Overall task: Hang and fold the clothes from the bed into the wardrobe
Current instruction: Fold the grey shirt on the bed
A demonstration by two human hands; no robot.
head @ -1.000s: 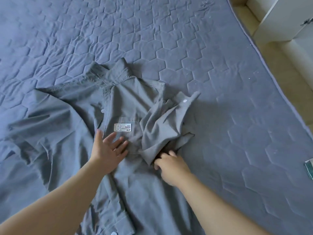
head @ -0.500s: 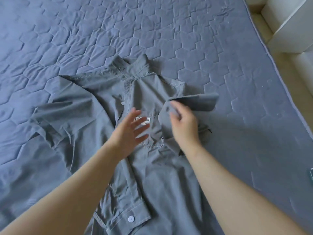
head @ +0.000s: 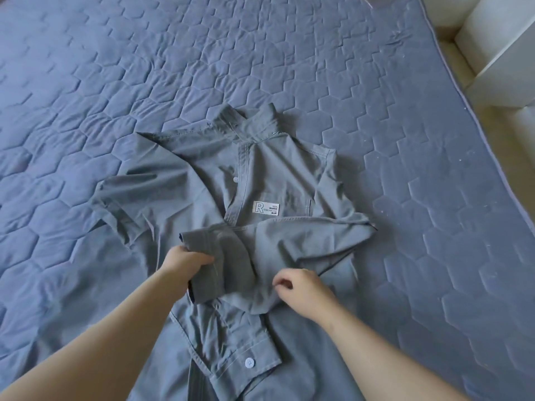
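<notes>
Mid-fold, a grey button-up shirt (head: 260, 183) lies front-up on the quilted blue bedspread (head: 115, 82), collar away from the person, its long axis running from collar toward them. Its folded-in sleeve (head: 275, 241) crosses the chest, roughly square to that axis. The left hand (head: 185, 260) grips the sleeve's cuff end; the right hand (head: 301, 287), fingers curled, pinches the fabric at its near edge, just beside.
</notes>
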